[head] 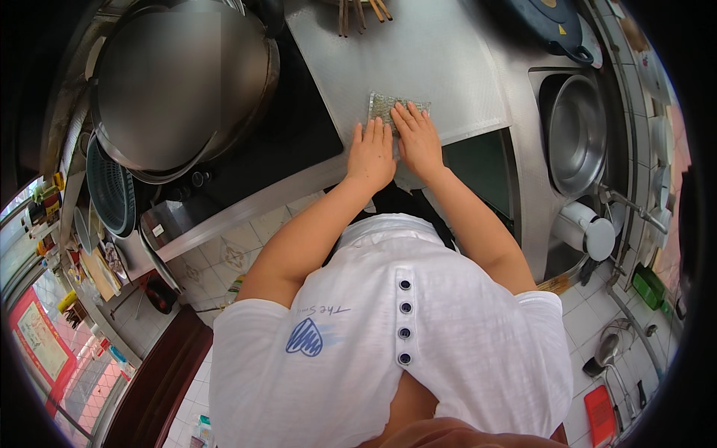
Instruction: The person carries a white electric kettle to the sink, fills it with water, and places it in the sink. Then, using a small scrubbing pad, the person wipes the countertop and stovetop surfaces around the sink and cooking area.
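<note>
A small, flat, mottled green-and-silver cloth or pad (383, 105) lies on the stainless steel counter (448, 84), close to its front edge. My left hand (372, 154) rests palm down at its near left edge, with the fingertips on it. Over its right part lies my right hand (417, 137), flat and with the fingers slightly spread. The two hands are side by side, and they hide the near part of the cloth or pad. Neither hand is closed around anything.
A large wok-like pan (246, 106) sits on the black cooktop (297, 112) at left, beside a grey plastic basket (112, 190). Chopsticks (358, 14) lie at the back. To the right are a sink with a metal basin (580, 134), a faucet (633, 207), a white pot (577, 224) and a dark lidded pan (538, 25).
</note>
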{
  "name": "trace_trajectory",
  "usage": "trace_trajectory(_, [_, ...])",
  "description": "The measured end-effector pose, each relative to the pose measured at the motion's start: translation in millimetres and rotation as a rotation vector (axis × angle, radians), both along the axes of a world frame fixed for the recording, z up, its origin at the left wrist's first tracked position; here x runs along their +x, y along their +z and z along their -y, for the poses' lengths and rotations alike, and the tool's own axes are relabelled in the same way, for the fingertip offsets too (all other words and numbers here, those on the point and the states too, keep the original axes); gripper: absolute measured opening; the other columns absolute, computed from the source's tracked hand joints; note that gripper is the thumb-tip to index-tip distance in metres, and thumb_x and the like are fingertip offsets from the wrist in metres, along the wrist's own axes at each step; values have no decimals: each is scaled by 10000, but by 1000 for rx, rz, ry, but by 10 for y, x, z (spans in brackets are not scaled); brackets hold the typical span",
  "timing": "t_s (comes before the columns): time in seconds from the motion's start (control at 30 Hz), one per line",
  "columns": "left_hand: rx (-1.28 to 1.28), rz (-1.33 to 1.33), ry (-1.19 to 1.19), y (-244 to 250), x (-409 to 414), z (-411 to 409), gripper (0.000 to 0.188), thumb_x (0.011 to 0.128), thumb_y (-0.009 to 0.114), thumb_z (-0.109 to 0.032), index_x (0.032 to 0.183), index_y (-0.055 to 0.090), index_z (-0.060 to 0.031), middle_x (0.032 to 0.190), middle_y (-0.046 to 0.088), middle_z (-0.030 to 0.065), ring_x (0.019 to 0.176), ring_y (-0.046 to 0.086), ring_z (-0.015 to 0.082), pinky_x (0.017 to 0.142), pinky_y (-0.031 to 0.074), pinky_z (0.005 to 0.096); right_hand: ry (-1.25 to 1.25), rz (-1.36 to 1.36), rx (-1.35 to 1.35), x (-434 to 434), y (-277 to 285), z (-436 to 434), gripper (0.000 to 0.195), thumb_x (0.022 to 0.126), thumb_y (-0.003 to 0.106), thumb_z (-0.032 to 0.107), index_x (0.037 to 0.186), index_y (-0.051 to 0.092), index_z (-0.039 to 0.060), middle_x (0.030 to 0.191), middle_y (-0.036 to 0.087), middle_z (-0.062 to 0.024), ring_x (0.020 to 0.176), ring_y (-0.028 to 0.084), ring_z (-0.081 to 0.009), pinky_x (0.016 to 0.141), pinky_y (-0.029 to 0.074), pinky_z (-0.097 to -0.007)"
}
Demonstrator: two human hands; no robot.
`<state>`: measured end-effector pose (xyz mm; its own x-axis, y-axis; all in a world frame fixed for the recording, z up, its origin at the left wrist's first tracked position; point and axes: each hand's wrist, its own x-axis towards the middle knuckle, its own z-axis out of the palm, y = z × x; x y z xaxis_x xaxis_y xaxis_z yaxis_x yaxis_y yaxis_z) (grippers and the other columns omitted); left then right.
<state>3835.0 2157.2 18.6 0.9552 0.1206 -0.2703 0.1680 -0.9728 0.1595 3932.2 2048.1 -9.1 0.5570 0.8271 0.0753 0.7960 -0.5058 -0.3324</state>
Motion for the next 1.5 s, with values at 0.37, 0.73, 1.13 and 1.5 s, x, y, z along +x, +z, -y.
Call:
trace_trajectory(0.37, [-40, -54, 119, 7, -326, -30, 756, 828, 610, -379, 1393, 332, 38, 1457, 315, 233, 1384, 256, 332, 1144, 125, 478, 155, -13, 11, -89, -56, -263, 447, 869, 524, 122, 1314, 509, 80, 1402, 461, -55, 1340, 366, -254, 1108, 270, -438])
trace_trajectory(0.73, [61, -45, 242, -54, 101, -684, 707, 852, 557, -402, 1377, 361, 28, 1439, 365, 201, 1382, 274, 282, 1142, 142, 465, 211, 55, -35, 261, -178, -1104, 449, 874, 516, 162, 1321, 512, 115, 1413, 449, -51, 1344, 355, -271, 1106, 274, -433])
trace_trajectory(1.13, [-76, -112, 264, 43, -187, -346, 708, 864, 536, -369, 1401, 326, 41, 1455, 347, 198, 1398, 241, 290, 1146, 80, 497, 250, 8, -49, -17, -3, -794, 466, 856, 535, 180, 1312, 511, 83, 1420, 438, -63, 1351, 346, -273, 1116, 245, -452])
trace_trajectory(1.5, [146, -140, 113, -26, 116, -702, 700, 857, 544, -349, 1396, 331, 42, 1446, 351, 211, 1388, 266, 303, 1140, 133, 487, 111, 67, -8, 134, -158, -1018, 463, 884, 501, 191, 1337, 491, 97, 1425, 436, -76, 1349, 347, -278, 1119, 239, -438])
